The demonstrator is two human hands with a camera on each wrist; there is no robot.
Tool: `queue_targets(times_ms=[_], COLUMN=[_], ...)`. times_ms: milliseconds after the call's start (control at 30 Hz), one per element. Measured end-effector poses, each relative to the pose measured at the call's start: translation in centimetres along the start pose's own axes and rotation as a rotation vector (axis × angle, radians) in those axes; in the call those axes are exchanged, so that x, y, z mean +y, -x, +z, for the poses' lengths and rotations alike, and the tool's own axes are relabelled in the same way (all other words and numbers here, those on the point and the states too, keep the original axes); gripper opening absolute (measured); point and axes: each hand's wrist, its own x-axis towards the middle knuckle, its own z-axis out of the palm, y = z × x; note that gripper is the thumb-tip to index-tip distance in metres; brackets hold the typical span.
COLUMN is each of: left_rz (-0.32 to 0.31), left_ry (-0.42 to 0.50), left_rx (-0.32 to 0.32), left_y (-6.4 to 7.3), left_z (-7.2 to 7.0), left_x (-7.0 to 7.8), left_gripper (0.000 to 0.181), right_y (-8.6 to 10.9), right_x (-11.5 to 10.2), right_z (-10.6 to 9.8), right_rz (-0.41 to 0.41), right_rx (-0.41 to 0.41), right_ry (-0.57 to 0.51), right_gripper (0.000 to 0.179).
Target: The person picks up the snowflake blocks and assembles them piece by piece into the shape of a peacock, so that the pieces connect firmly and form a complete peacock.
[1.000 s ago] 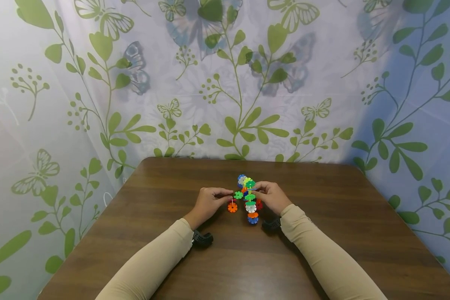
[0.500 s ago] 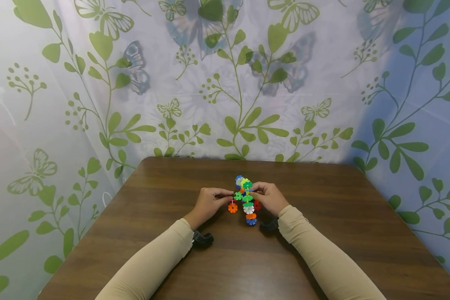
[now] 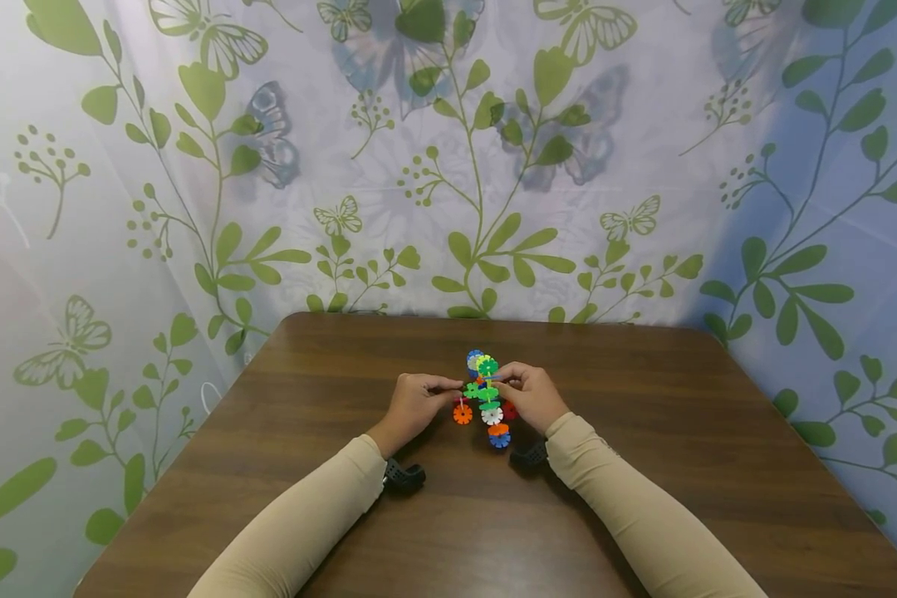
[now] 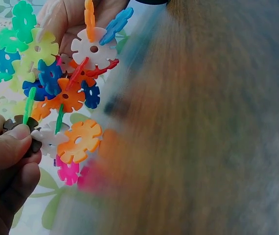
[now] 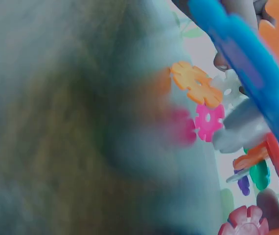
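Note:
A cluster of interlocked, notched plastic flower discs [image 3: 492, 415] in many colours hangs between my two hands, above the table. My left hand [image 3: 416, 405] pinches a dark disc [image 4: 13, 122] between thumb and fingers at the cluster's left side. A green disc [image 4: 29, 105] stands edge-on beside that thumb. On the far side, my right hand [image 3: 532, 397] grips the cluster near its middle; the exact disc under those fingertips is hidden. An orange disc [image 4: 81, 141] and a pink disc [image 5: 209, 122] stick out low on the cluster. A blue disc [image 5: 242, 63] looms close in the right wrist view.
The brown wooden table [image 3: 448, 515] spreads beneath both arms. Dark wrist straps [image 3: 405, 477] hang under the sleeves. A leaf-and-butterfly curtain [image 3: 448, 166] stands behind the table's far edge. The table surface carries a blurred reflection of the discs.
My right hand has shifted slightly left, carrying the main part of the cluster closer to my left hand. The left hand has hardly moved and keeps its pinch.

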Motion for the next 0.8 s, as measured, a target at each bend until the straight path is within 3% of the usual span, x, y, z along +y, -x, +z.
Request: queue_targets(times_ms=[267, 433, 800], left_rz=[-0.035, -0.008, 0.015], left_ry=[0.030, 0.025, -0.007], left_rx=[-0.001, 0.017, 0.027], left_y=[0.14, 0.19, 0.13], left_z=[0.17, 0.29, 0.48], left_x=[0.00, 0.06, -0.04], left_gripper=[0.016, 0.016, 0.016], right_y=[0.19, 0.21, 0.29], right_x=[-0.08, 0.06, 0.34], right_z=[0.04, 0.21, 0.56], right_rz=[-0.023, -0.036, -0.012], right_rx=[0.010, 0.007, 0.017], right_ry=[0.072, 0.114, 0.054], right_gripper=[0.004, 0.007, 0.005])
